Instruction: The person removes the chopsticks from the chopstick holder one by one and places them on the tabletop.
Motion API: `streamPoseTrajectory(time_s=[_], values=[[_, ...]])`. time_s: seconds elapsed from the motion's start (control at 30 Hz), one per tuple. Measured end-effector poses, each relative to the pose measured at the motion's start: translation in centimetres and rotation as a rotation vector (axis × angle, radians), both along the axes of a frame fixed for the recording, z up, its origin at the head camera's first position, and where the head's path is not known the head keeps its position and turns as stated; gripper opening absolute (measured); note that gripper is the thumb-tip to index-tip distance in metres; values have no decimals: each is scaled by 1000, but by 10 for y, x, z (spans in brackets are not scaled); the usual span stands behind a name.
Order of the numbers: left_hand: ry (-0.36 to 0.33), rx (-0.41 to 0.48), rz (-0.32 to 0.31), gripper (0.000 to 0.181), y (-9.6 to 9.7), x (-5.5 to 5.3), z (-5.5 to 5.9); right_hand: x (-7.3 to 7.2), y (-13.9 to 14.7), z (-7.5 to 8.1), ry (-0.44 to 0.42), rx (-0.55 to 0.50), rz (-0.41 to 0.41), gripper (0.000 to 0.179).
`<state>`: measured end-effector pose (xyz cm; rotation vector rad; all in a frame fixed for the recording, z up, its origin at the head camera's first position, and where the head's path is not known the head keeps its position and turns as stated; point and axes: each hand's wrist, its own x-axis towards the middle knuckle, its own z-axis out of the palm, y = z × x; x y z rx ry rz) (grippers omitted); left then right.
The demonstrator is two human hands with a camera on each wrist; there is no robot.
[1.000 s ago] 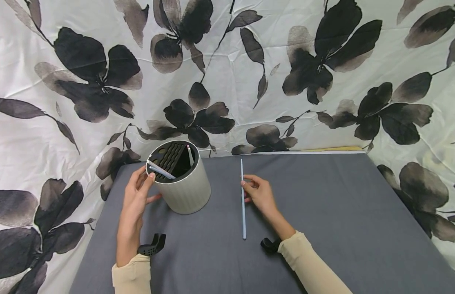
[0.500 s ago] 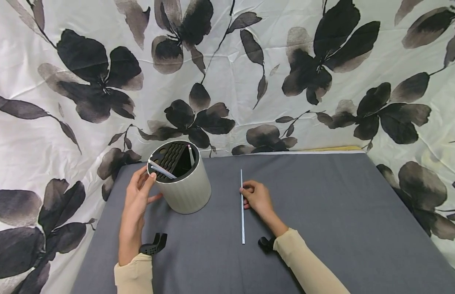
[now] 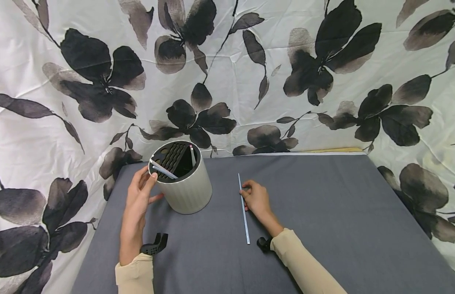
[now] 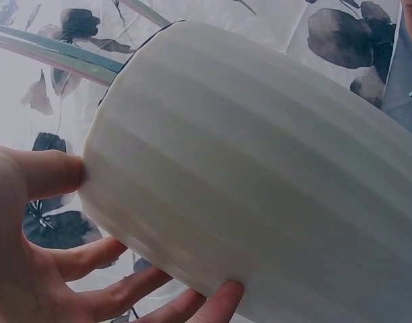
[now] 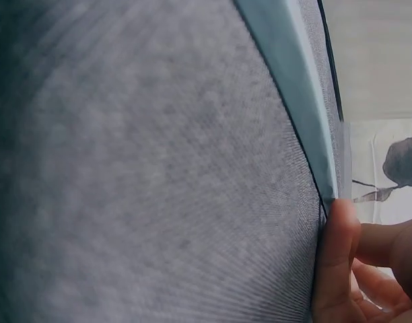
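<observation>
A pale ribbed utensil holder (image 3: 187,194) with a black slotted insert (image 3: 171,158) stands on the cloth, its opening facing up. Against its left side rests my left hand (image 3: 135,210), the thumb at the rim and the other fingers curled along the wall (image 4: 192,202). A pair of pale chopsticks (image 3: 163,169) leans out at the holder's left rim; another slim stick (image 3: 192,156) with a pinkish tip stands at its right. To the right, my right hand (image 3: 258,202) pinches a light blue chopstick (image 3: 246,228) near its middle. The right wrist view shows that chopstick (image 5: 293,81) close up.
Dark grey cloth (image 3: 337,220) covers the table. Behind it hangs a white sheet (image 3: 235,94) with a dark flower print. A yellow strip (image 3: 337,150) shows along the table's back edge.
My right hand has drawn the chopstick slightly toward me. The chopstick has turned so its near end now points to the right. My left hand keeps its place on the holder.
</observation>
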<state>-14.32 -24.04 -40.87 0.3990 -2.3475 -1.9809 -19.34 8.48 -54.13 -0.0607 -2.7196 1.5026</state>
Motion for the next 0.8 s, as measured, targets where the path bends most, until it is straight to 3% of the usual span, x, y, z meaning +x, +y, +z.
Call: streamPoseTrajectory(time_s=[0.4,0.57,0.8], values=[[17,-12,-8,64,0,2,-1,2,5,3,-69,-126,30,19],[12,-24,-8,65,0,2,0,6,-1,11,-23,-125,32,20],[21,-24,1,64,0,1,0,10,-16,40,75,-234,198,20]])
